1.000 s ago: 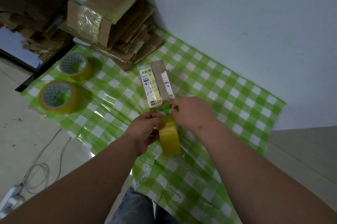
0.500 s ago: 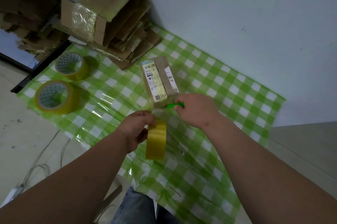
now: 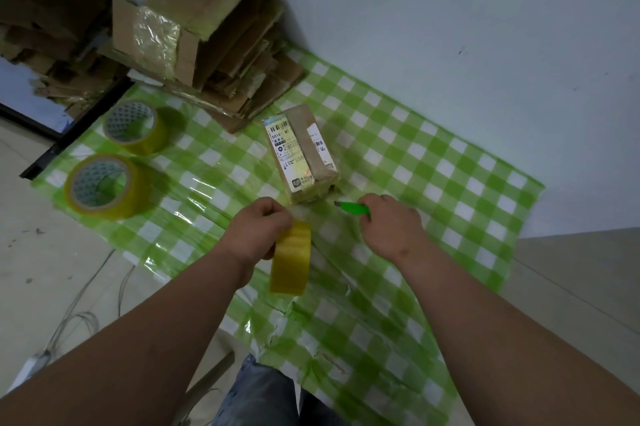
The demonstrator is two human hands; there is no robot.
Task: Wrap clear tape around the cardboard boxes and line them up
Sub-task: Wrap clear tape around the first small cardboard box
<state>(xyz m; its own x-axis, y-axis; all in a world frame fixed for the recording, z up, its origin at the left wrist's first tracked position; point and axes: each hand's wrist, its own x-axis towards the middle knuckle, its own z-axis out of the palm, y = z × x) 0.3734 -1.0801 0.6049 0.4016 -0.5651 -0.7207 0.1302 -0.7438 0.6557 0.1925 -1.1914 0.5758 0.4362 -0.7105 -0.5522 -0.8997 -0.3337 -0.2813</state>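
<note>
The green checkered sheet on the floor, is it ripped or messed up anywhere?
Yes. The green checkered sheet is wrinkled and looks torn along its near edge, by the person's knees, with small ragged tears. Farther back it lies smoother, under the small cardboard box.

Bare cloth (image 3: 433, 162) right of box (image 3: 303, 155) (wall behind); spare rolls (image 3: 114, 155) left.

1. A green-and-white checked plastic sheet (image 3: 433, 162) lies spread on the floor, creased at its near end.
2. A pale wall (image 3: 450, 27) rises along the sheet's far right edge.
3. Thin grey cables (image 3: 74, 318) curl on the bare floor (image 3: 52, 269) at near left.
4. Blue denim (image 3: 259, 394) shows at the near edge.
</note>
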